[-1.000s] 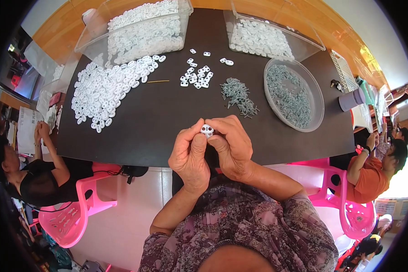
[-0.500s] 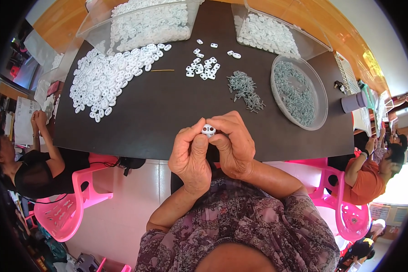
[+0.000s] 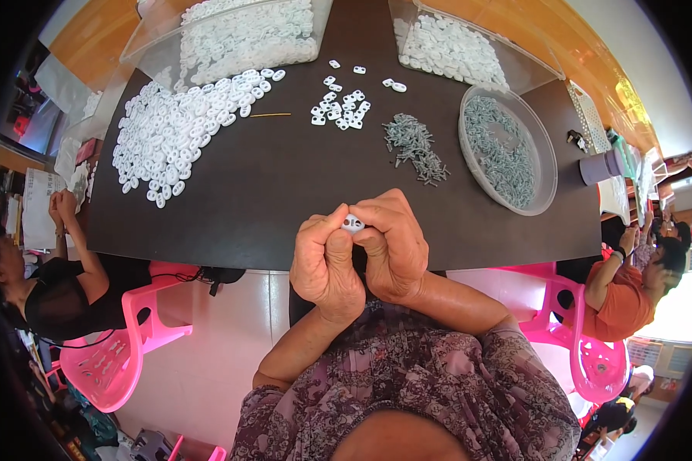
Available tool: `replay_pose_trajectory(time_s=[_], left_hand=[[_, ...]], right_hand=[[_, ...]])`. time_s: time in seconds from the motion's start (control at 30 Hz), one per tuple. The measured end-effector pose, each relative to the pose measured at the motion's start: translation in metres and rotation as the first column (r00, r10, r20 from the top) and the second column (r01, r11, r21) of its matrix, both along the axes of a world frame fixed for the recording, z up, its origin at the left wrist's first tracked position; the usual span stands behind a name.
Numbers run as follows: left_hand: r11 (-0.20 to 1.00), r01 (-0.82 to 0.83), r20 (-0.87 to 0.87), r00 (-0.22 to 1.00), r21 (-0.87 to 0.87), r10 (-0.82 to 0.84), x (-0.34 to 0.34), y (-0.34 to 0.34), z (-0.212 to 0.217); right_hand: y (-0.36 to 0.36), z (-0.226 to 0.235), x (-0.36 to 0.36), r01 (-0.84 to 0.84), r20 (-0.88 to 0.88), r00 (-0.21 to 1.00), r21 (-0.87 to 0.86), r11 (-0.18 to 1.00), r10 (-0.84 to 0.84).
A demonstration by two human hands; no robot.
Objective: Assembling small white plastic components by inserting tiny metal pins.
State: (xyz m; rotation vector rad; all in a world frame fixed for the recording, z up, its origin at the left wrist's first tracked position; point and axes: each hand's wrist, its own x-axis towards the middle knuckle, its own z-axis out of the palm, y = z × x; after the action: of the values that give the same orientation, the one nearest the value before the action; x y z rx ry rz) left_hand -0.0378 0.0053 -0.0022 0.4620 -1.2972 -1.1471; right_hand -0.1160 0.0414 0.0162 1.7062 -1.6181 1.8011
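Note:
Just past the table's near edge, my left hand and my right hand meet at their fingertips. Between them they pinch one small white two-hole cord lock, its holes turned up; its sides are covered by my fingers. Further up the table lies a small group of white two-hole pieces. To the right of it is a pile of thin grey pieces that look like small springs. A large heap of white oval pieces spreads on the left.
A round clear tub of grey pieces stands at the right. Two clear bins, left and right, hold white pieces at the back. A thin yellow stick lies beside the heap. People sit at both sides on pink chairs.
The cord lock looks shorter and more tilted between my fingertips, its holes less dark. Both hands keep their pinch and have barely shifted. The view has moved slightly.

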Motion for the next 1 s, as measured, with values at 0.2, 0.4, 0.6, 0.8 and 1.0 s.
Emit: replay_pose_trajectory(time_s=[0.2, 0.4, 0.6, 0.8, 1.0], left_hand=[[0.998, -0.002, -0.021, 1.0, 0.056, 0.003, -0.003, 0.001, -0.001], [0.995, -0.011, -0.007, 1.0, 0.098, 0.012, -0.006, 0.001, 0.0], [0.987, 0.074, -0.042, 0.997, 0.144, -0.069, -0.005, 0.0, -0.002], [0.927, 0.234, -0.025, 0.971, 0.295, -0.237, -0.006, -0.002, 0.021], [0.89, 0.252, 0.055, 0.954, 0.38, -0.294, -0.006, -0.017, 0.017]], right_hand=[[-0.004, -0.002, 0.001, 0.028, -0.021, 0.999, -0.028, 0.999, -0.029], [-0.004, -0.004, -0.002, 0.034, -0.045, 0.998, 0.019, 0.999, -0.034], [-0.001, 0.004, -0.011, 0.024, -0.096, 0.995, 0.024, 0.999, -0.022], [0.01, 0.044, -0.056, 0.14, -0.24, 0.965, 0.125, 0.982, -0.106], [-0.028, 0.128, -0.188, 0.494, -0.293, 0.825, -0.04, 0.869, -0.483]])
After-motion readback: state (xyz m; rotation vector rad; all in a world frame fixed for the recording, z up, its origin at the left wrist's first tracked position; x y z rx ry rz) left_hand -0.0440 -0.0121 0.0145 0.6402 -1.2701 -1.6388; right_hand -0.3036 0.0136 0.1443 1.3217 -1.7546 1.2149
